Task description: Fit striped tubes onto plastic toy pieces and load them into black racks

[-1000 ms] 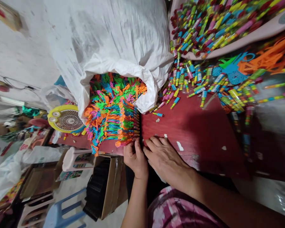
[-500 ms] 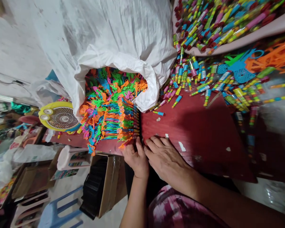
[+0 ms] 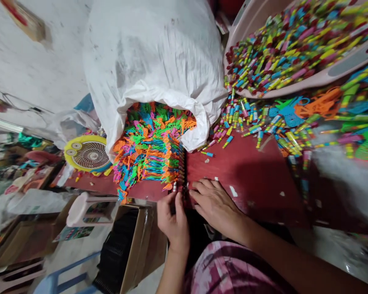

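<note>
A row of small colourful plastic pieces (image 3: pixel 161 159), orange, blue, green and pink, stands packed along a narrow black rack (image 3: pixel 183 167) on the red table. At the rack's near end, my left hand (image 3: pixel 174 220) is closed, its fingers curled and the thumb stretched forward; whatever is between them is too small to make out. A small white bit (image 3: pixel 174 186) shows just beyond its fingers. My right hand (image 3: pixel 217 204) lies on the table to the right of the rack, fingers stretched out and fingertips close to its edge. Loose pieces of the same kind spill from a white sack (image 3: pixel 159 53) behind the row.
On the right, a pink basin (image 3: pixel 233 41) holds many wrapped colourful tubes, with more scattered below it. A yellow fan (image 3: pixel 90 153) stands at left. Below the table edge are a cardboard box (image 3: pixel 141 241) with black racks, a pink stool (image 3: pixel 78 208) and a blue stool (image 3: pixel 67 281).
The camera view has shifted, showing more of the basin. My left hand has drawn slightly back from the row's near end, where an orange piece lay by its fingers. My right hand stays beside the rack.
</note>
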Available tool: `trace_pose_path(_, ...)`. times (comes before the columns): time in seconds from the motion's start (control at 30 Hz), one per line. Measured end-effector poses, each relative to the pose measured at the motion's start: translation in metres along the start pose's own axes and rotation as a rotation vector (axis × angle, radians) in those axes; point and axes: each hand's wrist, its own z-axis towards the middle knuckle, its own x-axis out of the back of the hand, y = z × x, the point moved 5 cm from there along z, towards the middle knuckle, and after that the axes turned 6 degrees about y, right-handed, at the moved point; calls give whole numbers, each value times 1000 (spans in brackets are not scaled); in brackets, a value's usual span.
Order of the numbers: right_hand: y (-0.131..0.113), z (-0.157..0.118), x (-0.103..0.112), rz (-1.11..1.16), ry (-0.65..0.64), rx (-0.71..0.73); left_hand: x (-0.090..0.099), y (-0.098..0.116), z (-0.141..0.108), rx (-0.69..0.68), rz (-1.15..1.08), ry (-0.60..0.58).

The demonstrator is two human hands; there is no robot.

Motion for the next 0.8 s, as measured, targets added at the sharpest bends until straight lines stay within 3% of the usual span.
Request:
trace_pose_path(0.1,-1,7,4,32,-16,-37,20,13,19,-94,-3,122)
trace_pose_path(0.3,-2,32,-5,106,49,-226,15,13,56,-218,28,-7)
trace_pose_path(0.53,-11,40,-16,43,194,-272,12,12,79,-349,65,-212)
trace_pose_path(0.8,-12,44,-24,-14,258,-292,5,18,85,-305,111,-264)
